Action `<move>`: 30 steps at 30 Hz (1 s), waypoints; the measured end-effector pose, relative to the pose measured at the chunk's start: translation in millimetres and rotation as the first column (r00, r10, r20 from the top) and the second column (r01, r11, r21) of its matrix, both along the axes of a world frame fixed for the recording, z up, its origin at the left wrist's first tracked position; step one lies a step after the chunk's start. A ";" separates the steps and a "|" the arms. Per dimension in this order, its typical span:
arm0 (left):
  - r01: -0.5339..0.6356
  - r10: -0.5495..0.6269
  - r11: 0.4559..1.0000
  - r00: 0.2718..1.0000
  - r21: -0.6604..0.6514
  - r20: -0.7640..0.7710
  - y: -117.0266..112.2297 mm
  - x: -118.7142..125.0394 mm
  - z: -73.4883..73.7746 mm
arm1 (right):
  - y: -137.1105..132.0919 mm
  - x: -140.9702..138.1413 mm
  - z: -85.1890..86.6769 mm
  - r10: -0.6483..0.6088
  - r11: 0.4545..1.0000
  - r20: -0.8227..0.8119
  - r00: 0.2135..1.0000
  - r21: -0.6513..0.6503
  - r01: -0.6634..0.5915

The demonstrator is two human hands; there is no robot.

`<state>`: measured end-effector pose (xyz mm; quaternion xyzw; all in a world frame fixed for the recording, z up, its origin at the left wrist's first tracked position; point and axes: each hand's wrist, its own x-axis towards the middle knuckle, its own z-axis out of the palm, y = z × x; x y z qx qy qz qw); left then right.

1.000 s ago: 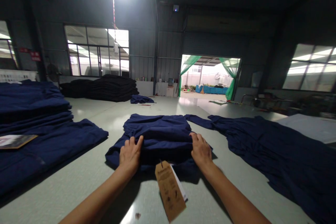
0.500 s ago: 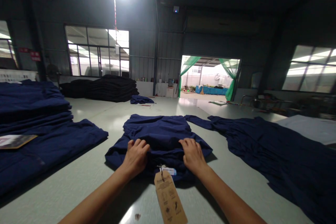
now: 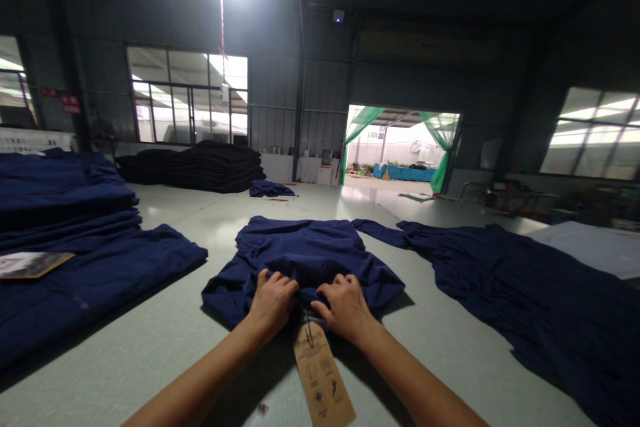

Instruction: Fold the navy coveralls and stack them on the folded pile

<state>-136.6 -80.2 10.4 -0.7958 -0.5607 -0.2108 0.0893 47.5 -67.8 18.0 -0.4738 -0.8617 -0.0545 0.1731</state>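
Note:
A partly folded navy garment lies on the pale table straight in front of me. My left hand has its fingers curled into the cloth near the garment's close edge. Just right of it, my right hand grips the same cloth, its thumb pointing toward the left hand. The two hands are a short gap apart. A brown cardboard hang tag with dark print hangs from a cord at the near edge and lies toward me. My fingertips are partly hidden in the folds.
To the left is a stack of folded navy garments with a printed card on it. A spread navy garment lies on the right. Farther back are a black cloth stack and a small navy bundle on the table.
Both hands have moved inward along the garment's near edge, the right one more clearly to the left. The white label beside the tag's cord is now mostly covered.

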 end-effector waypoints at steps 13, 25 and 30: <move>0.027 -0.031 0.999 0.995 0.044 0.096 1.2 -5.8 5.5 | 11.7 -29.2 28.7 0.077 0.997 0.325 0.943 -0.004 -0.080; -0.056 0.037 0.995 0.977 -0.086 -0.208 -0.4 -10.0 -0.1 | 12.8 -29.9 -10.2 -0.096 0.994 0.161 0.982 0.067 0.086; -0.091 -0.007 0.948 0.953 -0.306 -0.303 -4.6 -18.8 1.9 | 0.2 -0.2 -1.3 0.020 0.987 0.089 0.996 -0.162 -0.005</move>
